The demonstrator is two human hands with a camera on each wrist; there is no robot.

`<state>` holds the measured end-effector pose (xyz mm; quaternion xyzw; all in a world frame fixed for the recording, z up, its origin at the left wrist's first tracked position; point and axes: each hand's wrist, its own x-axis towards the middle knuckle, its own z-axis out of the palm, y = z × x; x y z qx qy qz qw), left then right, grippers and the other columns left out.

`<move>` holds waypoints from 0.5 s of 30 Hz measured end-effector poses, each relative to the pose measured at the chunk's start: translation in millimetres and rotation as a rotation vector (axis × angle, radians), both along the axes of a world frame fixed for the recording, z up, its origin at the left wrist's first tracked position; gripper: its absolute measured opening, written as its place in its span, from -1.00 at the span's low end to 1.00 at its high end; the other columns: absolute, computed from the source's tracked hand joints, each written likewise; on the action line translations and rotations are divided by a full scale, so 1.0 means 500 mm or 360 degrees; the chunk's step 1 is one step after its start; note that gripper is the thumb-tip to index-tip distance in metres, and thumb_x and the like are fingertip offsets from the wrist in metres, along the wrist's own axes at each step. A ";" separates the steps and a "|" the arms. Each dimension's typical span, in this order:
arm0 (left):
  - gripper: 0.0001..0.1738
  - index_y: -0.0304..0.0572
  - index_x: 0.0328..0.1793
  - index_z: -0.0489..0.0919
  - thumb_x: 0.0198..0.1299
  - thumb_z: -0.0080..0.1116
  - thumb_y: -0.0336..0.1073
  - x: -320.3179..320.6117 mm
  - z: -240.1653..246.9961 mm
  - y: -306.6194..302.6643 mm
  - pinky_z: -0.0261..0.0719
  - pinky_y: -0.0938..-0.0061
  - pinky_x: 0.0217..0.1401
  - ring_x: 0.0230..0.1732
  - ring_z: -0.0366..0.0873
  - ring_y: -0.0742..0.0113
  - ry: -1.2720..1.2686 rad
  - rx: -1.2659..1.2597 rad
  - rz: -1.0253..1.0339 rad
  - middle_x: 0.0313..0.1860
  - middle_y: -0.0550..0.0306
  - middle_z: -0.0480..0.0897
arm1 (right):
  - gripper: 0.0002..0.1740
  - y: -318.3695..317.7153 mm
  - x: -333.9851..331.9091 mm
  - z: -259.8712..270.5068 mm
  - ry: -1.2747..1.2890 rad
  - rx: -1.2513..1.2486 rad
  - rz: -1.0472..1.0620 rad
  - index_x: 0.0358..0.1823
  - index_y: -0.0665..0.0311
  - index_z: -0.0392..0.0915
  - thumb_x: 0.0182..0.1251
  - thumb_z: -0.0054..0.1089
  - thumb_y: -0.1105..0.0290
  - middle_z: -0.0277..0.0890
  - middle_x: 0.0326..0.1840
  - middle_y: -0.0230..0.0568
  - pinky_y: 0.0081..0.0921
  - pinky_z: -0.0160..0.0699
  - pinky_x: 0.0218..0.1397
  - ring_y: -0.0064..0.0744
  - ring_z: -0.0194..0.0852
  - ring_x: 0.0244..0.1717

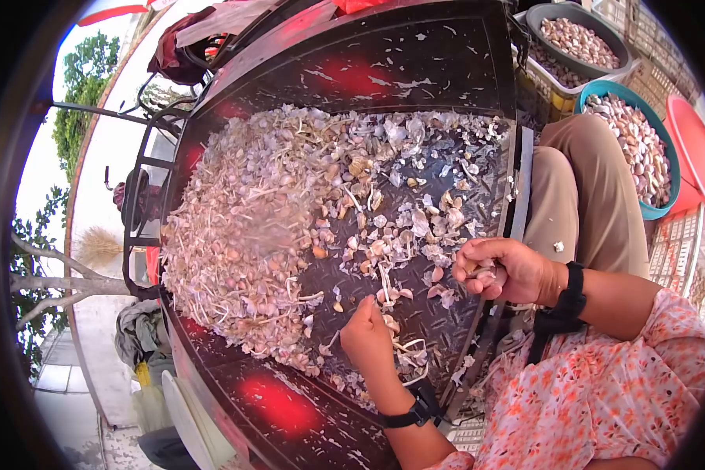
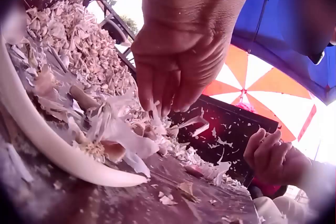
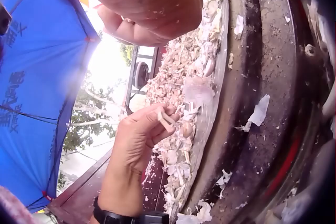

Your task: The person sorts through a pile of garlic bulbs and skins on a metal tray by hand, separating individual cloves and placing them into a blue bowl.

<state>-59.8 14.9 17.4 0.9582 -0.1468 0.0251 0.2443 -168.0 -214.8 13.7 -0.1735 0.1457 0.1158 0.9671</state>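
Observation:
My left hand (image 1: 366, 341) is over the near part of the dark truck bed (image 1: 333, 294), thumb and fingers together. From the right wrist view, the left hand (image 3: 134, 140) pinches a pale garlic stem piece (image 3: 167, 121). In the left wrist view, its fingers point down just above papery skins (image 2: 123, 134). My right hand (image 1: 517, 270) is raised at the bed's edge, its fingers curled round several garlic cloves (image 1: 482, 270). The right hand (image 3: 152, 8) fills the top of the right wrist view, where its cloves are hidden.
A large heap of garlic cloves, skins and stems (image 1: 243, 227) covers the bed's far side. At the upper right are a teal basin (image 1: 672, 184) of cloves, a grey basin (image 1: 536, 17) and a red basin (image 1: 701, 149). The person's knees (image 1: 595, 164) are beside the bed's metal edge (image 1: 518, 184).

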 end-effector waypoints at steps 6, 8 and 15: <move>-0.88 -0.05 -0.32 0.64 0.05 0.14 -0.27 0.042 -0.027 -0.039 0.48 0.17 -0.40 -0.45 0.57 -0.06 -0.0109 0.0915 -0.0369 -0.50 -0.07 0.61 | -0.79 -0.005 -0.006 -0.001 -0.0060 0.0055 0.0034 -0.32 0.29 0.47 0.29 0.04 0.28 0.49 -0.39 -0.33 -0.80 0.26 -0.69 -0.66 0.42 -0.53; -0.87 -0.01 -0.29 0.65 0.01 0.17 -0.29 0.044 -0.015 -0.041 0.47 0.22 -0.40 -0.47 0.55 -0.05 -0.0146 0.1012 -0.0379 -0.50 -0.08 0.60 | -0.78 -0.004 -0.005 -0.002 -0.0053 0.0038 0.0018 -0.32 0.30 0.48 0.30 0.04 0.27 0.49 -0.39 -0.33 -0.80 0.25 -0.69 -0.66 0.40 -0.54; -0.66 -0.38 -0.01 0.56 0.03 0.22 -0.55 0.017 0.006 -0.005 0.66 0.44 -0.34 -0.25 0.67 0.12 0.0823 -0.1299 0.0145 -0.28 -0.11 0.66 | -0.76 0.009 0.000 0.002 0.0023 -0.0032 0.0048 -0.31 0.31 0.47 0.31 0.02 0.26 0.49 -0.39 -0.30 -0.77 0.18 -0.68 -0.66 0.31 -0.59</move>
